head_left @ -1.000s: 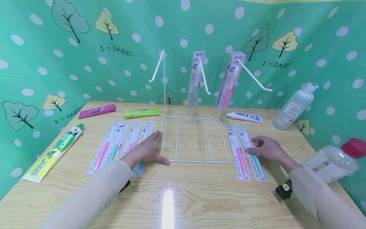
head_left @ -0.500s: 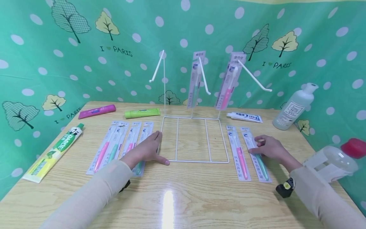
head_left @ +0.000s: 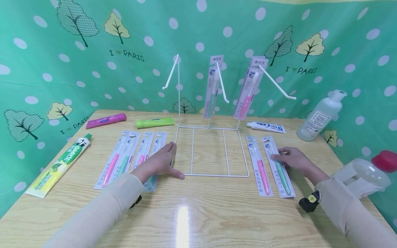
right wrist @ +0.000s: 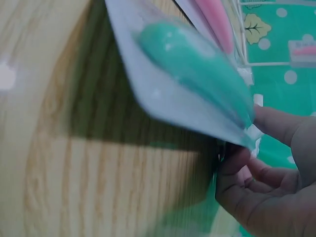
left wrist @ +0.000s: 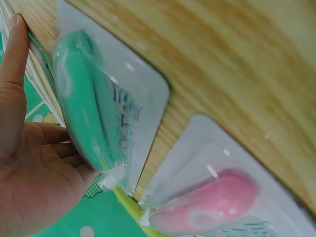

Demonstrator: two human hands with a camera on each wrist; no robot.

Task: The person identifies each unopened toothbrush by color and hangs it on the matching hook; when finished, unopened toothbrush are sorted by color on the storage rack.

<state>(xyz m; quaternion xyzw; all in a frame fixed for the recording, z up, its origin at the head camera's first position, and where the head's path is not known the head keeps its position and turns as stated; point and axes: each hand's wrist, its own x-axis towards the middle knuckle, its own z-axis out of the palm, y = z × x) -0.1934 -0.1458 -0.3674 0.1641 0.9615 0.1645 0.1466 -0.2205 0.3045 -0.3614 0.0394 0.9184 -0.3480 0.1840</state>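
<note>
My right hand point(head_left: 293, 159) pinches the right edge of a packaged green toothbrush point(head_left: 280, 174), thumb on top and fingers curled beneath. In the right wrist view the pack's lower end point(right wrist: 143, 94) stands tilted off the wood above its shadow. Beside it lies a packaged pink toothbrush point(head_left: 261, 172). My left hand point(head_left: 161, 160) rests at the left side of the white wire rack point(head_left: 211, 175), thumb stretched toward its front corner. Close to that palm in the left wrist view is another packaged green toothbrush point(left wrist: 81, 103), with a pink one point(left wrist: 212, 202) alongside.
Toothbrush packs hang on the rack's middle hook point(head_left: 222, 82) and right hook point(head_left: 277, 82); the left hook point(head_left: 170, 71) is bare. Toothpaste tubes in magenta point(head_left: 106, 120), green point(head_left: 155, 122), yellow point(head_left: 59, 167) and white point(head_left: 266, 126) lie around. Two bottles point(head_left: 321, 115) stand at right.
My right hand has drawn the green toothbrush pack slightly rightward, away from the pink one, and now has its thumb over the pack's edge. The left hand has stayed put.
</note>
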